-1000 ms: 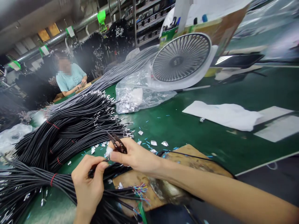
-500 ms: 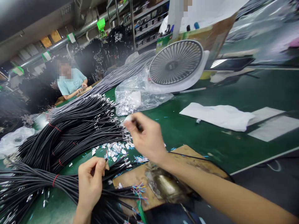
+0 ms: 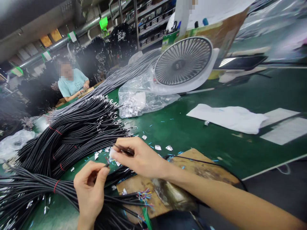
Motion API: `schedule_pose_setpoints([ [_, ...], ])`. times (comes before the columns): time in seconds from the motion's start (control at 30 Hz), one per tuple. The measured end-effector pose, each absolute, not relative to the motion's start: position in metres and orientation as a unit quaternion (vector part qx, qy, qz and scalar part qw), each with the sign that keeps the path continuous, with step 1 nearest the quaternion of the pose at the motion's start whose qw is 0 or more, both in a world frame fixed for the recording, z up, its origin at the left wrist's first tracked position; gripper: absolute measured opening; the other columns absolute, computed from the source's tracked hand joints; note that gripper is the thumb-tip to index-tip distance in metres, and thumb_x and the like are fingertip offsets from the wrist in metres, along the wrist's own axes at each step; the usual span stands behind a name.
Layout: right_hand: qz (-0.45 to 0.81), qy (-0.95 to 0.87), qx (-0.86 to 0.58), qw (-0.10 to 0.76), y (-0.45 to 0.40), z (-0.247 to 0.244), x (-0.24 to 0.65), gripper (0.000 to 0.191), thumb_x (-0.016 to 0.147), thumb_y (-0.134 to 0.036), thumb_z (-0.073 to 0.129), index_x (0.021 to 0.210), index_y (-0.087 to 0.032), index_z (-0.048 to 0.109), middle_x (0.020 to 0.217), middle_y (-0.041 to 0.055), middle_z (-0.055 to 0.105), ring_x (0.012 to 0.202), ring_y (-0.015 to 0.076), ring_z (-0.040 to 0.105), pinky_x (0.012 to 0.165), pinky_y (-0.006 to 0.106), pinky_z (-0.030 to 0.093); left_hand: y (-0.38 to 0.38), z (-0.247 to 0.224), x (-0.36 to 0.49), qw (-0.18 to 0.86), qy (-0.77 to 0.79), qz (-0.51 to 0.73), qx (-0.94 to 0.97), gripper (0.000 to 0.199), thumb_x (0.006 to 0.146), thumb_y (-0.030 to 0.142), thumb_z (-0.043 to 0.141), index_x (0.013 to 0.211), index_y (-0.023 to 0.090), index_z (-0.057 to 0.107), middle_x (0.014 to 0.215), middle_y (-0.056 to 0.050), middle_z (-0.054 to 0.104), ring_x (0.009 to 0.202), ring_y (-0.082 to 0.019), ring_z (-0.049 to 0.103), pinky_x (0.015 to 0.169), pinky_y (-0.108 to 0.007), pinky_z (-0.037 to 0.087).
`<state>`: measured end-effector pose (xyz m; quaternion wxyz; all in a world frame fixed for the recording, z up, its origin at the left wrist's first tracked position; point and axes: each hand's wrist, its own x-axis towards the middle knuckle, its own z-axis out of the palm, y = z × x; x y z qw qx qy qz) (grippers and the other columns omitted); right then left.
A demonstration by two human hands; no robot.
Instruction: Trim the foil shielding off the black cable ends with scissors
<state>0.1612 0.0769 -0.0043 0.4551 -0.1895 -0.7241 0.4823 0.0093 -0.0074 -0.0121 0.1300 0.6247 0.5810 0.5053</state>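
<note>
Head view: black cable end (image 3: 107, 165) pinched between left hand's (image 3: 90, 187) thumb and forefinger, tip pointing up and rightward toward right hand (image 3: 139, 158), rest of length hidden by palm; right hand curled around dark snips (image 3: 126, 149), long axis nearly level, points leftward above cable end, blade gap unclear; red-tied cable bundle (image 3: 31, 179) left of left hand

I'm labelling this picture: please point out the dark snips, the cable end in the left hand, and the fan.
Dark snips (image 3: 126, 149): head view, on their uncovered middle.
Cable end (image 3: 106, 165): head view, on its dark sheath.
Fan (image 3: 178, 65): head view, on the grille's hub.
</note>
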Motion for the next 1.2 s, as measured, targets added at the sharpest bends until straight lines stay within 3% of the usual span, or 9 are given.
schedule_pose_setpoints([
  [0.1, 0.565, -0.694, -0.206, 0.397, 0.0745, -0.0027, 0.1584, 0.023, 0.082, -0.016, 0.051, 0.059, -0.015, 0.047, 0.053, -0.0063, 0.037, 0.050, 0.0070, 0.035, 0.047, 0.019, 0.030, -0.0082, -0.0136, 0.0077, 0.114, 0.561, 0.539, 0.618, 0.017, 0.078, 0.028, 0.062, 0.066, 0.017, 0.064, 0.059, -0.001, 0.059, 0.054, -0.012, 0.054, 0.049, -0.022, 0.044],
  [0.23, 0.515, -0.704, -0.174, 0.457, 0.0703, -0.0009, 0.1575, 0.012, 0.086, -0.022, 0.050, 0.087, -0.016, 0.060, 0.080, 0.0009, 0.062, 0.073, 0.0125, 0.055, 0.067, 0.023, 0.043, -0.0099, -0.0132, 0.0057, 0.078, 0.549, 0.575, 0.602, 0.012, 0.078, 0.025, 0.062, 0.069, 0.017, 0.064, 0.061, -0.001, 0.059, 0.056, -0.012, 0.055, 0.051, -0.022, 0.045],
  [0.33, 0.464, -0.727, -0.154, 0.481, 0.0694, -0.0019, 0.1591, 0.017, 0.088, -0.021, 0.048, 0.091, -0.016, 0.064, 0.090, 0.0035, 0.066, 0.082, 0.0142, 0.059, 0.076, 0.025, 0.045, -0.0109, -0.0132, 0.0048, 0.063, 0.544, 0.587, 0.596, 0.011, 0.078, 0.024, 0.062, 0.070, 0.017, 0.064, 0.061, -0.001, 0.058, 0.056, -0.012, 0.055, 0.051, -0.022, 0.046],
  [0.57, 0.438, -0.741, -0.130, 0.492, 0.0718, -0.0062, 0.1629, 0.016, 0.086, -0.017, 0.053, 0.090, -0.013, 0.068, 0.082, 0.0031, 0.067, 0.072, 0.0122, 0.059, 0.068, 0.023, 0.046, -0.0109, -0.0160, 0.0045, 0.056, 0.553, 0.589, 0.587, 0.011, 0.078, 0.025, 0.062, 0.070, 0.017, 0.063, 0.062, -0.001, 0.058, 0.057, -0.012, 0.055, 0.051, -0.022, 0.047],
  [0.83, 0.412, -0.771, -0.142, 0.465, 0.0703, -0.0074, 0.1610, 0.021, 0.087, -0.022, 0.052, 0.079, -0.013, 0.068, 0.063, 0.0004, 0.056, 0.057, 0.0106, 0.047, 0.053, 0.023, 0.034, -0.0133, -0.0114, 0.0087, 0.059, 0.573, 0.569, 0.587, 0.016, 0.079, 0.028, 0.061, 0.069, 0.017, 0.063, 0.061, -0.002, 0.059, 0.057, -0.013, 0.056, 0.052, -0.024, 0.047],
  [1.2, 0.416, -0.774, -0.145, 0.455, 0.0707, -0.0097, 0.1614, 0.022, 0.087, -0.022, 0.052, 0.074, -0.013, 0.067, 0.060, -0.0012, 0.051, 0.054, 0.0090, 0.043, 0.051, 0.022, 0.031, -0.0117, -0.0104, 0.0111, 0.023, 0.576, 0.552, 0.603, 0.015, 0.079, 0.026, 0.061, 0.066, 0.017, 0.062, 0.059, -0.001, 0.058, 0.054, -0.012, 0.055, 0.049, -0.023, 0.046],
])
